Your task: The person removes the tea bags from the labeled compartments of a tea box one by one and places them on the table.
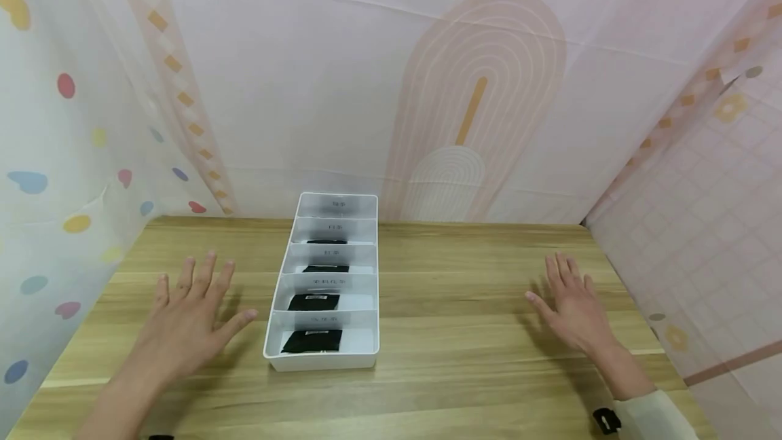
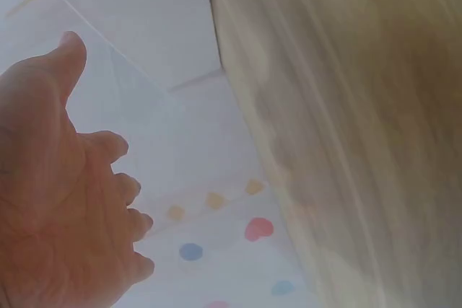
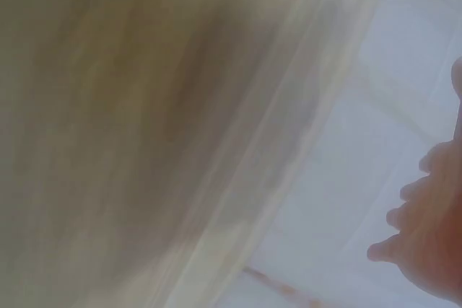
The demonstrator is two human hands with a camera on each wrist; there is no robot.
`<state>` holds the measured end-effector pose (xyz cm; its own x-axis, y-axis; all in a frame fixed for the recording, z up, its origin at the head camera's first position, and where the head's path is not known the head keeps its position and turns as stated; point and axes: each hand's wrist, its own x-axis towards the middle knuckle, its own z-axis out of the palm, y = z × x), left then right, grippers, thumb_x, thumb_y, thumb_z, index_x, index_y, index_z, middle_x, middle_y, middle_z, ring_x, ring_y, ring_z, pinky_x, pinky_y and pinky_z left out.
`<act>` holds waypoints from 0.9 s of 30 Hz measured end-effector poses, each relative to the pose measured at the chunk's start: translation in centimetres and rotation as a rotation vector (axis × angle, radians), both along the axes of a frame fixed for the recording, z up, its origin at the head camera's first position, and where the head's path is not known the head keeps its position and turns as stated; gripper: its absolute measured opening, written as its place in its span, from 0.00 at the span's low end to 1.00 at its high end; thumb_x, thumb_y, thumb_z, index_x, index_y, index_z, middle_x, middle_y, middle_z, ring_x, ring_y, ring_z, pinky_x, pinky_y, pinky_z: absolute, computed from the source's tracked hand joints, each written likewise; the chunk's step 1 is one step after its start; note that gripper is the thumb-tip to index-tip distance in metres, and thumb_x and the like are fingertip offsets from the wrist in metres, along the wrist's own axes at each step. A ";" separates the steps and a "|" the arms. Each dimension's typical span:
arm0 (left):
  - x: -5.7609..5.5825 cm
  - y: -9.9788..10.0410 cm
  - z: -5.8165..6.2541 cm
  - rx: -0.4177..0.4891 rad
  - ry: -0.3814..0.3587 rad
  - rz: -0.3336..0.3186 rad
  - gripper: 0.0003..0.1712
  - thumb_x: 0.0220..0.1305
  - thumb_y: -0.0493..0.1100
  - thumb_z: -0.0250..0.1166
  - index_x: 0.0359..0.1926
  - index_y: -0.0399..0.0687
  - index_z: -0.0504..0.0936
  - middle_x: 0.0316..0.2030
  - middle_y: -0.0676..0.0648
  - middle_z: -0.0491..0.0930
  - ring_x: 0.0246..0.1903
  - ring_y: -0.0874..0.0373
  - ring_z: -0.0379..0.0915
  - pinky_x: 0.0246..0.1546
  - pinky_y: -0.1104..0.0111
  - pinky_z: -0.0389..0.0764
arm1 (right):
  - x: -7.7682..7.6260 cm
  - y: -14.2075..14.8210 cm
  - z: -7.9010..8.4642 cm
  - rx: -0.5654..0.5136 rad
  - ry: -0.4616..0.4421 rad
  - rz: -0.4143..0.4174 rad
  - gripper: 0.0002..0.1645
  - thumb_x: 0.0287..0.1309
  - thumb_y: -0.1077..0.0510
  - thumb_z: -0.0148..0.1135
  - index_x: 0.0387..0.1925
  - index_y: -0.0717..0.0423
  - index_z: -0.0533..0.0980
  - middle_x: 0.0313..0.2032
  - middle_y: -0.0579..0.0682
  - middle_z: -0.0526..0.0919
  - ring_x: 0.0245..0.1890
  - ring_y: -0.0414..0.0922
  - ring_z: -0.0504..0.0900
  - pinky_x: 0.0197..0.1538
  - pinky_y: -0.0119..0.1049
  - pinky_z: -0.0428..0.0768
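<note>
A long white divided box (image 1: 376, 331) stands on the wooden table, left of the middle. Its several compartments run front to back, each with dark lettering on its inner wall. In the front one lies a flat black packet (image 1: 312, 341), and another black packet (image 1: 313, 302) lies in the compartment behind it. Farther back, more black packets show only in part behind the dividers. My left hand (image 1: 186, 324) is spread over the table just left of the box, its thumb near the front corner. Well to the right, my right hand (image 1: 574, 307) hovers with fingers extended, holding nothing.
The wooden table (image 1: 452, 372) ends at the back against a patterned cloth (image 1: 293, 87). More cloth hangs along its left side, and a pink-grid cloth (image 1: 721, 223) borders the right. A small black item (image 1: 607, 420) sits at my right sleeve.
</note>
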<state>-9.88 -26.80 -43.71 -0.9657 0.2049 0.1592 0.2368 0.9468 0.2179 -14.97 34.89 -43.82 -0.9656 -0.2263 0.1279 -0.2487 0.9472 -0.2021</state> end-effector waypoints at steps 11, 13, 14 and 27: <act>1.1 0.9 0.6 0.003 0.046 -0.024 0.54 0.74 0.66 0.60 0.83 0.37 0.51 0.82 0.29 0.36 0.79 0.29 0.25 0.72 0.38 0.15 | 0.6 -2.2 0.6 -0.003 0.024 0.023 0.54 0.78 0.35 0.51 0.81 0.71 0.46 0.80 0.73 0.46 0.80 0.70 0.44 0.74 0.75 0.49; 1.4 1.0 0.6 0.003 0.046 -0.029 0.54 0.74 0.66 0.60 0.83 0.37 0.51 0.82 0.30 0.35 0.79 0.29 0.25 0.72 0.39 0.14 | 0.7 -2.7 0.7 -0.001 0.036 0.028 0.54 0.78 0.35 0.52 0.81 0.71 0.47 0.80 0.72 0.46 0.80 0.69 0.44 0.74 0.74 0.49; 1.5 1.1 0.6 0.001 0.046 -0.031 0.54 0.74 0.66 0.60 0.83 0.38 0.50 0.82 0.31 0.35 0.79 0.29 0.25 0.72 0.39 0.14 | 0.7 -2.9 0.7 -0.004 0.044 0.032 0.54 0.77 0.35 0.52 0.81 0.71 0.47 0.80 0.72 0.46 0.80 0.69 0.45 0.74 0.74 0.49; 2.8 3.5 1.5 0.008 0.084 -0.109 0.53 0.73 0.67 0.61 0.82 0.39 0.54 0.83 0.35 0.38 0.81 0.36 0.28 0.77 0.44 0.21 | 1.1 -5.5 1.2 -0.048 0.104 0.100 0.51 0.76 0.39 0.57 0.80 0.71 0.52 0.80 0.70 0.45 0.80 0.68 0.44 0.73 0.75 0.53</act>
